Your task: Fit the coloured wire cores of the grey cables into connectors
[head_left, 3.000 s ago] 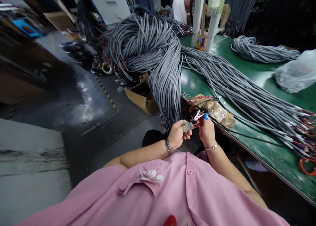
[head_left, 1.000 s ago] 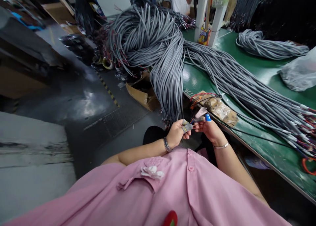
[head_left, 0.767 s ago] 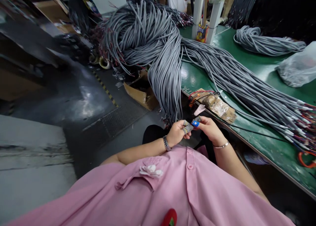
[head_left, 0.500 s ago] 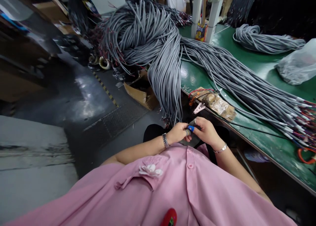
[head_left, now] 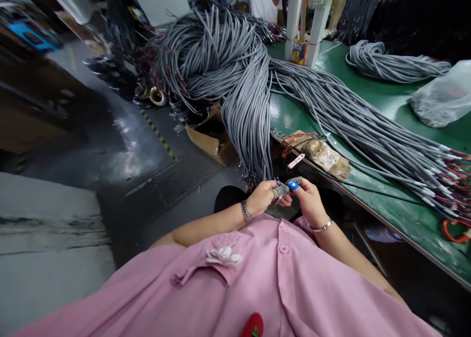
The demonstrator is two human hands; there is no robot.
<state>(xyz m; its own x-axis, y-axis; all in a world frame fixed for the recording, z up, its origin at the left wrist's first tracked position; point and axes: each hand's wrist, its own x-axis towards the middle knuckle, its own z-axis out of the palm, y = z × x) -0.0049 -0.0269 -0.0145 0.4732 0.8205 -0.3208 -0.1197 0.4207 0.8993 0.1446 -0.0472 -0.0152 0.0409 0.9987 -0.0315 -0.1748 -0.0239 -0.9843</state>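
My left hand point(head_left: 263, 197) and my right hand point(head_left: 308, 199) meet in front of my shirt, fingers bent and pressed together. Grey coverings wrap some fingertips, and a blue covering point(head_left: 293, 184) sits on my right thumb. Small dark strands show between the fingertips, too small to name. Just beyond my hands, a thick bundle of grey cables point(head_left: 248, 116) hangs over the table edge, its stripped ends close to my left fingers. A pink clip point(head_left: 296, 161) lies at the table edge ahead of my right hand, by a tape-wrapped wooden block point(head_left: 327, 158).
More grey cables point(head_left: 353, 121) run along the green table point(head_left: 397, 219) to the right, with coloured wire ends. Behind them lie a coiled cable bundle point(head_left: 393, 62) and a plastic bag point(head_left: 441, 99). A cardboard box point(head_left: 211, 143) stands on the floor. Another person point(head_left: 264, 3) is at the back.
My right hand has shifted slightly, and its blue-covered thumb now points more toward the left fingers. The grey-covered left finger shows more. The pink clip has turned and looks closed up.
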